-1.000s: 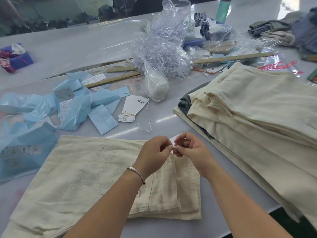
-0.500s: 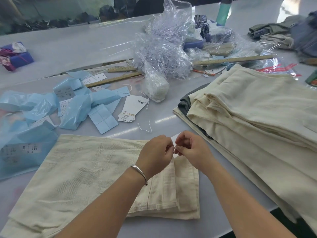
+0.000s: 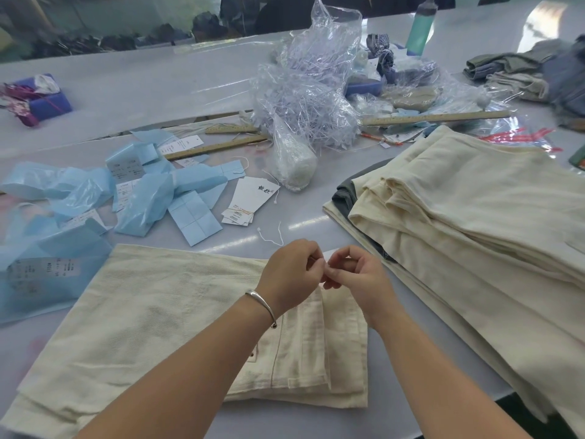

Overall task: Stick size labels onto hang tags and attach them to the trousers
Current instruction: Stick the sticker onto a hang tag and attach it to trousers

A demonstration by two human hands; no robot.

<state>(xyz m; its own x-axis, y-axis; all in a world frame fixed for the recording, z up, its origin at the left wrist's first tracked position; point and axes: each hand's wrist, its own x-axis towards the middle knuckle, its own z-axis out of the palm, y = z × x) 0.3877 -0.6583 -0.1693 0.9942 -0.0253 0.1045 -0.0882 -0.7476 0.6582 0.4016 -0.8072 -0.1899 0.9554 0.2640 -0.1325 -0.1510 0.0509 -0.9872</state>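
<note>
A folded pair of cream trousers [image 3: 164,315] lies in front of me, waistband toward the right. Above the waistband my left hand [image 3: 292,274] and my right hand [image 3: 354,277] meet fingertip to fingertip, both with curled fingers pinching something small that I cannot make out. A corner of a white hang tag [image 3: 329,253] peeks out behind the fingers. A small stack of white hang tags [image 3: 250,201] lies further back, and a loose white tag string [image 3: 270,236] lies just beyond my hands.
A tall stack of cream trousers [image 3: 474,223] fills the right side. Blue label-backing sheets [image 3: 152,198] litter the left. A crumpled clear plastic bag of fasteners [image 3: 304,99], wooden rulers [image 3: 433,117] and a green bottle [image 3: 419,26] stand behind.
The hands have stayed together above the waistband; the fingers have shifted slightly against each other. Nothing else has moved.
</note>
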